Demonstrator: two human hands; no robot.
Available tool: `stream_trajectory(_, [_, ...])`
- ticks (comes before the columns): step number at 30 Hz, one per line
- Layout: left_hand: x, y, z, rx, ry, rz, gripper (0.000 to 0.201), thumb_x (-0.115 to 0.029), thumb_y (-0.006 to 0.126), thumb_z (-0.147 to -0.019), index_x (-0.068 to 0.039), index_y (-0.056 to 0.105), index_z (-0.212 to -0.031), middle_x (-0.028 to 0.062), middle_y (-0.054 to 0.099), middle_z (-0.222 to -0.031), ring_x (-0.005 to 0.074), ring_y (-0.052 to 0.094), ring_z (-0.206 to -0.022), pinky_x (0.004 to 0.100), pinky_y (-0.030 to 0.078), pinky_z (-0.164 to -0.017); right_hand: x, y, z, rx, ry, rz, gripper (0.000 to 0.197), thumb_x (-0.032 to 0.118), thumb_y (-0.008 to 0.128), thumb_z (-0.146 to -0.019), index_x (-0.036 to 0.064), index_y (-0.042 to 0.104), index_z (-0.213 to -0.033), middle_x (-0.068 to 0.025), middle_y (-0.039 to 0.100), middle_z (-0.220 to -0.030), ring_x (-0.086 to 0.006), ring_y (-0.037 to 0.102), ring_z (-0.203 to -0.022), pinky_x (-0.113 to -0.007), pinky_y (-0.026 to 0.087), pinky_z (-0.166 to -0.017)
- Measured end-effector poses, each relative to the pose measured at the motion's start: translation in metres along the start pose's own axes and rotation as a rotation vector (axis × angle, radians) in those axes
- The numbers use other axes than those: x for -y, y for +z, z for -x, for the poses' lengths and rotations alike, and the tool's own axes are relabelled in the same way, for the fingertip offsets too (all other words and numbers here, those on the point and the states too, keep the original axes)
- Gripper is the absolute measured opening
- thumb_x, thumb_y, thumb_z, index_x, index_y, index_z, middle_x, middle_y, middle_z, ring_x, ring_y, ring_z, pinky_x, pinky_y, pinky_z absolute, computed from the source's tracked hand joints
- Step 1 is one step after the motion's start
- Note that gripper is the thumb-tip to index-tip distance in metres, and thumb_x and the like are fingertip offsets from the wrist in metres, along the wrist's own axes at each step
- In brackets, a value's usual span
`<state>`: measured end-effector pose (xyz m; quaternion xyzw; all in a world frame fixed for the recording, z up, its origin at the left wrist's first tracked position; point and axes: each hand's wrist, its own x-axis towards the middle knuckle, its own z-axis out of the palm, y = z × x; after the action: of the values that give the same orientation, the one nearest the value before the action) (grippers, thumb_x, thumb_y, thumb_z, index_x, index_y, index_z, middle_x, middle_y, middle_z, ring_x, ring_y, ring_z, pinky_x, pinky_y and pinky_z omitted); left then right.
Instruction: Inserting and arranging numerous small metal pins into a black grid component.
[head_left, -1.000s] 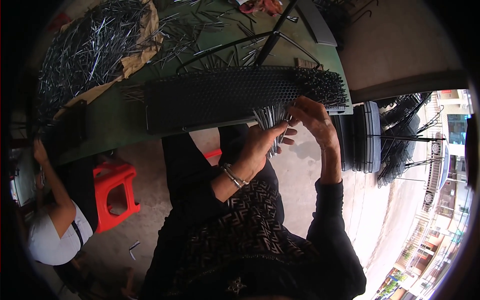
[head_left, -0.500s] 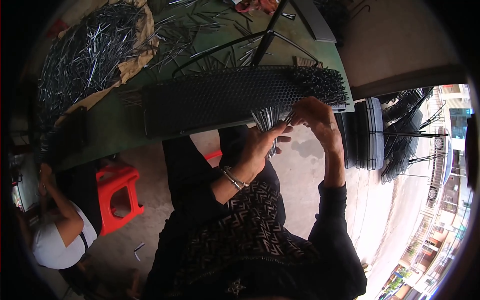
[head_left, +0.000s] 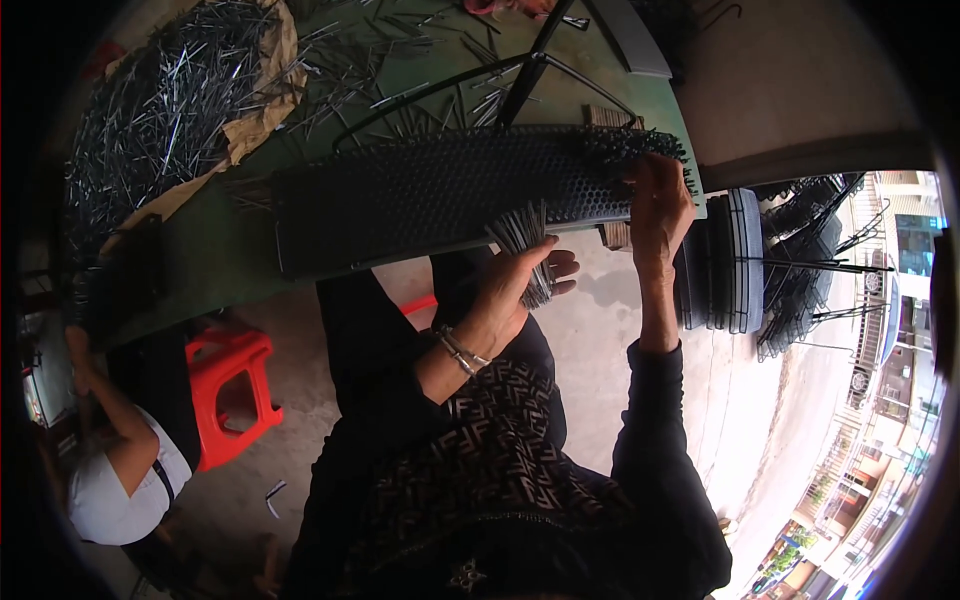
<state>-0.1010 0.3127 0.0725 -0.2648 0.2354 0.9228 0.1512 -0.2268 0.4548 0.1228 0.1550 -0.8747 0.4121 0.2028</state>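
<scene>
1. Two bare hands work at the near edge of a green table (head_left: 662,103).
2. One bundle (head_left: 517,232) of thin metal rods sits in the left hand (head_left: 505,292), pressed under the thumb against the palm, its upper ends fanned out. The other fingers stretch out loosely to the right. The bundle is just in front of the panel's near edge.
3. The right hand (head_left: 663,208) reaches over the right part of the black panel (head_left: 430,190), its fingers bunched downward (I cannot tell whether they pinch a rod).
4. The panel is full of small holes and lies along the table edge. Many dark rods (head_left: 622,150) stick up at its right end, close beside the right fingertips.
5. Behind the panel, a black bar frame (head_left: 521,92) slants across the table, with a wooden block (head_left: 611,118) near its right foot.
6. More rods lie scattered behind; at the far left, a large heap (head_left: 180,100) rests on brown paper (head_left: 263,133).
7. A bracelet (head_left: 460,355) circles the left wrist.
8. Below the table at left is a red stool (head_left: 208,425), and beside it a person in a white top (head_left: 122,490).
9. Dark racks (head_left: 735,262) stand to the right of the table.
</scene>
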Motion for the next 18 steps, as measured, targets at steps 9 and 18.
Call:
stream_trajectory(9, [0.0, 0.005, 0.008, -0.059, 0.006, -0.086, 0.022, -0.025, 0.059, -0.095, -0.009, 0.063, -0.11, 0.0114, 0.07, -0.098, 0.0223, 0.068, -0.089, 0.0339, 0.055, -0.068, 0.002, -0.013, -0.008, 0.078, 0.045, 0.07, 0.015, 0.012, 0.059, -0.096, 0.0015, 0.064, -0.103, -0.0067, 0.071, -0.079, -0.0079, 0.066, -0.075, -0.023, 0.05, -0.068])
stream_trajectory(18, [0.004, 0.001, 0.006, 0.007, 0.089, -0.133, 0.019, -0.026, 0.059, -0.096, -0.009, 0.06, -0.105, 0.0093, 0.069, -0.086, 0.0101, 0.055, -0.061, 0.0233, 0.044, -0.051, 0.004, -0.018, -0.016, 0.177, -0.002, -0.039, 0.014, 0.01, 0.06, -0.094, 0.0013, 0.066, -0.104, -0.0075, 0.071, -0.08, -0.0083, 0.068, -0.074, -0.023, 0.05, -0.066])
